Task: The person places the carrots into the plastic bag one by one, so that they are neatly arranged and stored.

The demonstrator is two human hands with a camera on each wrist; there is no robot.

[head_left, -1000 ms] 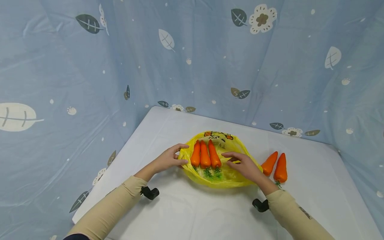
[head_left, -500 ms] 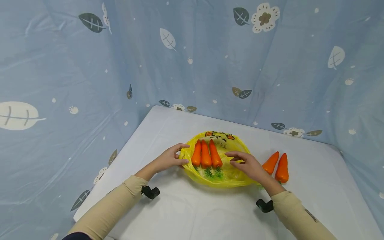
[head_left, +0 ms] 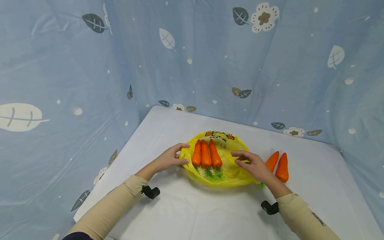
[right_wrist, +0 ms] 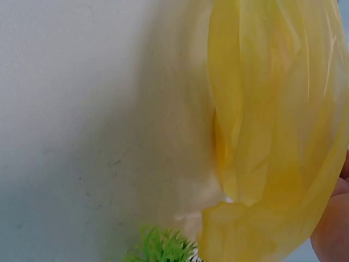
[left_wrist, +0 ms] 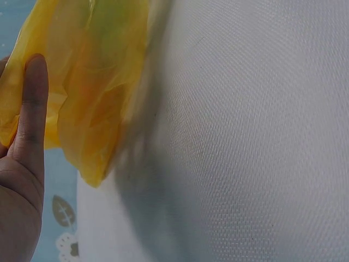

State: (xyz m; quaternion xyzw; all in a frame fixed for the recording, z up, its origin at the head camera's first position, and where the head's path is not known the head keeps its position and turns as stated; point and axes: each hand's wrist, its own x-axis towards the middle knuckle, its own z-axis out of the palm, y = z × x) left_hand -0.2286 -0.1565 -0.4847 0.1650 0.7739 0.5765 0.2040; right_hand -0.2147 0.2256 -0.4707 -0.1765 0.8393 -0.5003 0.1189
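Note:
A yellow plastic bag [head_left: 234, 175] lies spread with its mouth wide. Inside it, three orange carrots [head_left: 205, 155] with green tops lie side by side. My left hand [head_left: 168, 159] pinches the bag's left rim; in the left wrist view the thumb [left_wrist: 34, 103] presses on the plastic [left_wrist: 98, 109]. Over the right part of the bag hovers my right hand [head_left: 253, 166], its fingers loosely bent around nothing. Just right of that hand are two more carrots, one [head_left: 271, 161] partly hidden by it and the other [head_left: 282, 168] beside it.
A white table [head_left: 192, 213] lies under everything, with a blue patterned curtain [head_left: 198, 66] behind and at the left. Green carrot leaves [right_wrist: 163, 245] show at the bottom of the right wrist view. Each wrist carries a black camera mount [head_left: 150, 192].
My right hand has drifted to the right, away from the three carrots and toward the two outside the bag. My left hand keeps its place on the rim.

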